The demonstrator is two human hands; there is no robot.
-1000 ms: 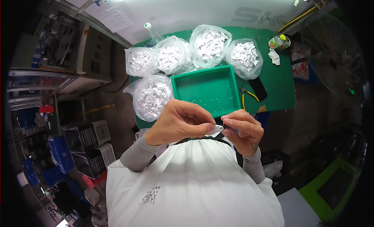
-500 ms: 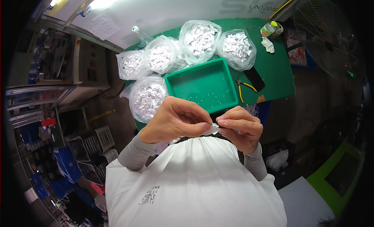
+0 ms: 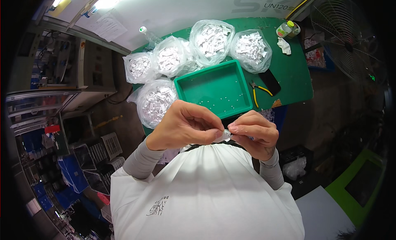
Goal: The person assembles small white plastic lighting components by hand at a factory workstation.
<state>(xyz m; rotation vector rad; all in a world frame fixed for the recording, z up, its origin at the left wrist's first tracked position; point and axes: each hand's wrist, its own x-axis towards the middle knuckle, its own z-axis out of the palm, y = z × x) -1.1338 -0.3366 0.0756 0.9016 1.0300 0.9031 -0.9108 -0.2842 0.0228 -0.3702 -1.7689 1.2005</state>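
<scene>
Between both hands, just in front of my chest, is a small white plastic piece [image 3: 225, 135]. My left hand [image 3: 189, 125] pinches its left end between thumb and forefinger. From the other side, the fingertips of my right hand [image 3: 255, 132] close on its right end, partly covering it. Just beyond the hands, a green tray [image 3: 212, 91] holds several tiny white bits scattered over its floor. Around it stand clear plastic bags full of small white pieces, one [image 3: 156, 103] left of the tray and another [image 3: 211, 38] behind it.
Yellow-handled cutting pliers [image 3: 261, 92] and a black phone [image 3: 269, 82] lie right of the tray on the green table [image 3: 295, 83]. A bottle with a yellow-green cap [image 3: 284, 29] and a crumpled white tissue [image 3: 284, 46] sit at the back right. A fan [image 3: 347, 46] stands beyond the table's right edge.
Both hands stay pinched on the white piece in nearly the same place. Only slight finger shifts and a small shift of the whole view show.
</scene>
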